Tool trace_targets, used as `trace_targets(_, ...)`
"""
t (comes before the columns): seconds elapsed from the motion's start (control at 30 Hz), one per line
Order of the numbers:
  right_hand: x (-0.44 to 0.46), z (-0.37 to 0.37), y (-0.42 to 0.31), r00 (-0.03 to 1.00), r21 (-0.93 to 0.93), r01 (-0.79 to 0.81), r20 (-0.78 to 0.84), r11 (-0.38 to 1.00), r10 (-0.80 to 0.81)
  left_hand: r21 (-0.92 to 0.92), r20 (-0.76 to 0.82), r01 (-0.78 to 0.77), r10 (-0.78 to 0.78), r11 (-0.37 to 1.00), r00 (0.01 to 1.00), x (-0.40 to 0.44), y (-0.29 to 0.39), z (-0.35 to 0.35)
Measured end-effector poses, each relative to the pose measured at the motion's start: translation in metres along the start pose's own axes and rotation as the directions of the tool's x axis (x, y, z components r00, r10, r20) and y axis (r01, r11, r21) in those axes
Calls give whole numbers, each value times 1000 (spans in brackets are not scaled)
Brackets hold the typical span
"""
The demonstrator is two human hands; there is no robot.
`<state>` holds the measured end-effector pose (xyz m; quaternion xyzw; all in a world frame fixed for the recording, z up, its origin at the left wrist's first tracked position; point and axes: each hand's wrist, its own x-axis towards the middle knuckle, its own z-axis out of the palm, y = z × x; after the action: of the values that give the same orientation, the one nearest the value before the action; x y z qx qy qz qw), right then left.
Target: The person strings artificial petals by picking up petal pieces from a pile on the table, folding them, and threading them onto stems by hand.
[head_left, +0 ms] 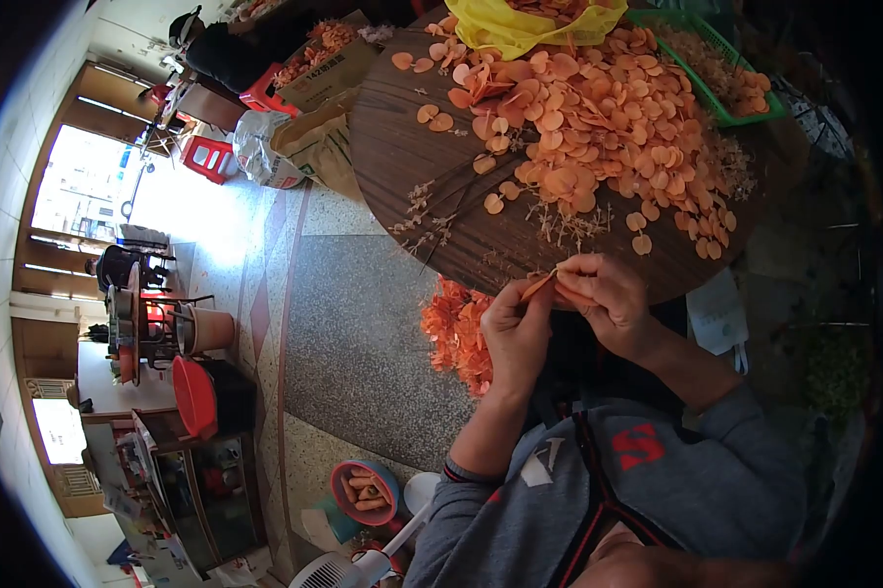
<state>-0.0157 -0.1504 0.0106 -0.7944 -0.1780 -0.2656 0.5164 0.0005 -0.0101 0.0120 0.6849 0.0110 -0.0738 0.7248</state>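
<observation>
Close together at the near edge of the round brown table [392, 122], my left hand [520, 328] and my right hand [606, 294] meet at the fingertips. Both are closed in a pinch. Between them is a small orange petal [537, 286], which my left hand grips. A thin pale bit shows at my right fingertips, too small to name. Beyond my hands a large heap of orange petals [598, 127] covers much of the tabletop. Thin dry sprigs [569, 223] lie between the heap and my hands.
A yellow bag [520, 29] and a green basket [725, 78] stand at the table's far side. Orange flowers [459, 333] hang below the table's edge, left of my forearm. A bowl [365, 493] and a white fan [338, 570] are at the lower left. Another person [228, 59] is at the upper left.
</observation>
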Motion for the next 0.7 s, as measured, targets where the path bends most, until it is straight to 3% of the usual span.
trace_targets(0.17,-12,5,2,998,6,-39,-47,999,39,-113,6,12,-11,993,1000,-3,-2,9)
trace_targets(0.37,-12,1,11,999,-79,42,-20,996,-43,-260,36,41,-33,965,999,-2,-4,13)
trace_targets(0.47,-8,-8,17,997,-28,70,28,997,-69,-382,72,-1,31,924,997,0,-14,17)
trace_targets(0.57,-1,-19,18,996,-38,85,43,996,-84,-468,72,52,-20,882,997,2,-6,28)
trace_targets(0.67,0,-21,17,998,-53,58,21,997,-57,-419,-34,-12,-2,908,999,1,7,39)
trace_targets(0.7,-1,-22,17,999,-37,46,23,998,-46,-370,1,-32,35,929,999,1,3,38)
